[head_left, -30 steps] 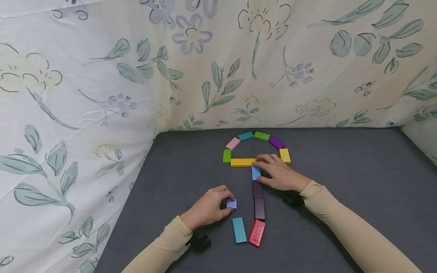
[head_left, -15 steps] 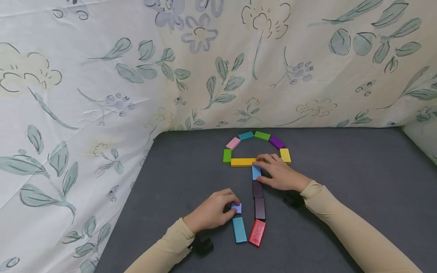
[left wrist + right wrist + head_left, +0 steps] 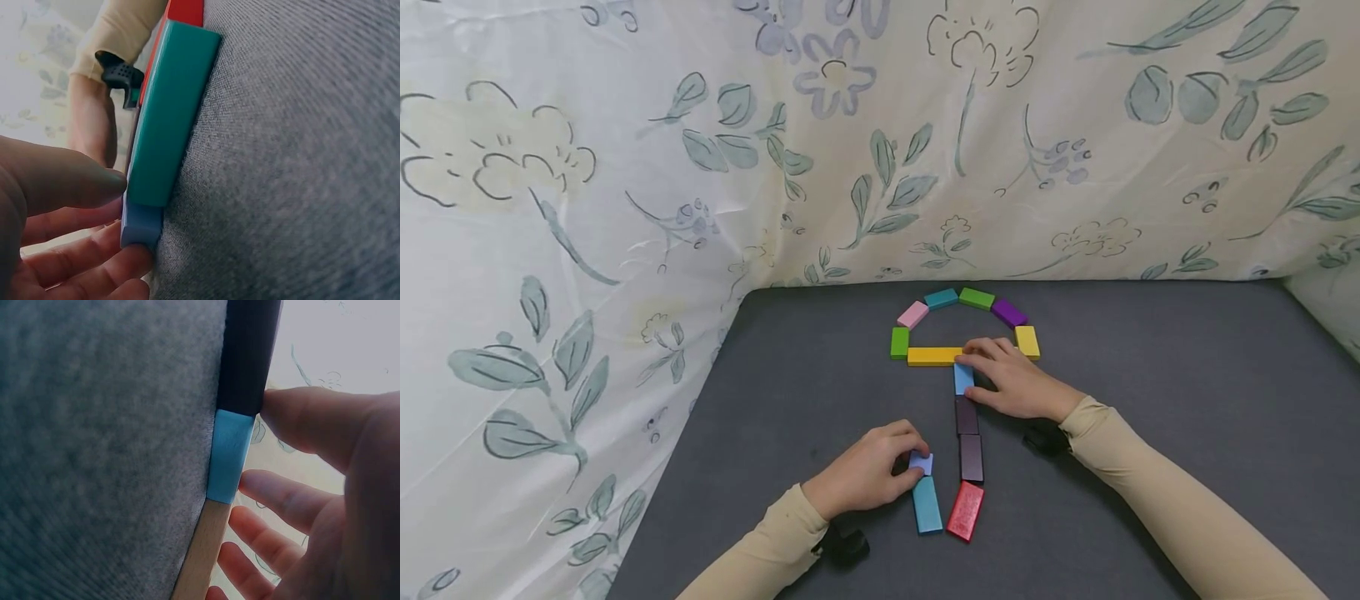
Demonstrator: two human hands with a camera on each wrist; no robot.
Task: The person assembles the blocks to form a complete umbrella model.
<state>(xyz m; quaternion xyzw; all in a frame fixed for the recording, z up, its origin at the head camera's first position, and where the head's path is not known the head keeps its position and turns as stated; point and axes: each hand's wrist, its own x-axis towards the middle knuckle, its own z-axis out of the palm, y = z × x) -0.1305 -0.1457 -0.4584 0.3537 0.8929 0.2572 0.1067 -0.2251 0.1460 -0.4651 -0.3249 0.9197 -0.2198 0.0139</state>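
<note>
My left hand (image 3: 867, 468) pinches a small lavender block (image 3: 921, 463) between thumb and fingers. In the left wrist view this lavender block (image 3: 141, 225) meets the end of a teal block (image 3: 175, 115), the same teal block (image 3: 927, 505) that lies flat in the head view. Over a light blue block (image 3: 964, 379) my right hand (image 3: 1022, 383) rests, thumb and fingertips touching near its two ends. In the right wrist view the light blue block (image 3: 230, 456) sits between a dark purple block (image 3: 250, 356) and a yellow block (image 3: 203, 553).
Below the light blue block run two dark purple blocks (image 3: 970, 457), then a slanted red block (image 3: 965, 512). Above, a long yellow block (image 3: 934, 357) closes an arch of several coloured blocks, including a pink block (image 3: 913, 315). A floral cloth (image 3: 820, 167) hangs behind the grey table surface (image 3: 1135, 350).
My left hand has moved slightly right and toward the front, bringing the lavender block up against the teal block's far end. My right hand has stayed in place.
</note>
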